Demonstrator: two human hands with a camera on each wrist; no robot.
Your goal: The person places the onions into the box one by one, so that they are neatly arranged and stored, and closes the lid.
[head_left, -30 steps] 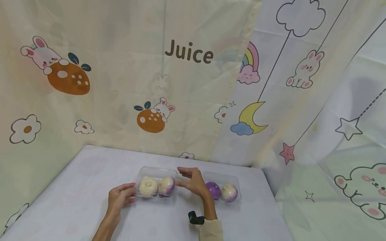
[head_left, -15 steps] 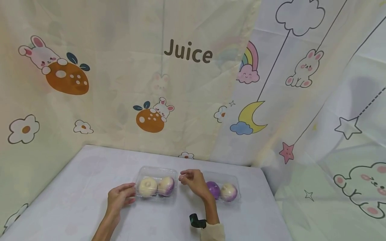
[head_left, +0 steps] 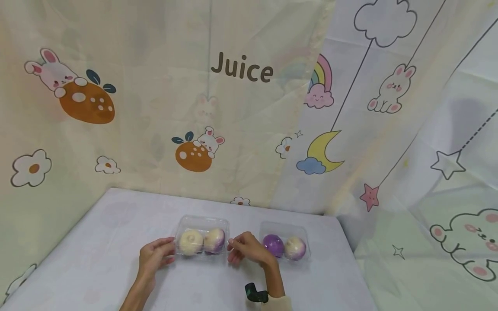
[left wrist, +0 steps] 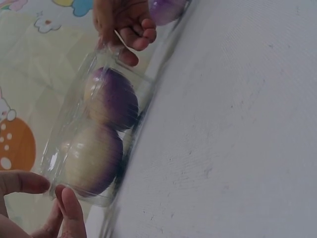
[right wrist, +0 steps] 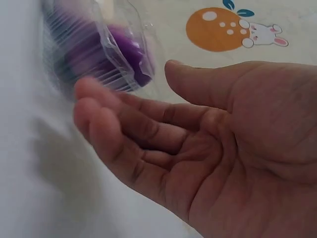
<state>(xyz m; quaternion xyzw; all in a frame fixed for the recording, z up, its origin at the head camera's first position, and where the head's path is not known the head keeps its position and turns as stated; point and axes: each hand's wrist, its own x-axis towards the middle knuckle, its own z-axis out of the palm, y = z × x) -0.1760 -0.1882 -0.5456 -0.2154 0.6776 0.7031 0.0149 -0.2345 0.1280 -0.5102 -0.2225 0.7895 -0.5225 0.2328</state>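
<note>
A clear plastic clamshell box [head_left: 202, 220] sits on the table with two round cream-and-purple vegetables [left wrist: 96, 158] inside, onion-like in look. At its left end my left hand [head_left: 153, 257] pinches the rim near a corner between thumb and fingertips. My right hand [head_left: 249, 249] is at the box's right end, fingers loosely bent and thumb apart, nothing in its grasp. Whether its fingertips touch the rim, I cannot tell. To the right of that hand stands a second clear box [head_left: 285, 226], holding one purple vegetable [head_left: 273, 246] and one cream-and-purple vegetable [head_left: 295, 248].
Both boxes stand on a white-covered table [head_left: 116, 229]. A printed curtain [head_left: 155, 86] with rabbits and the word Juice hangs right behind it. A black strap-like piece [head_left: 255, 293] is at my right wrist.
My right hand has come down from the box's far right corner along its right end, toward me. The left hand has stayed at the left end, and both boxes stay in place.
</note>
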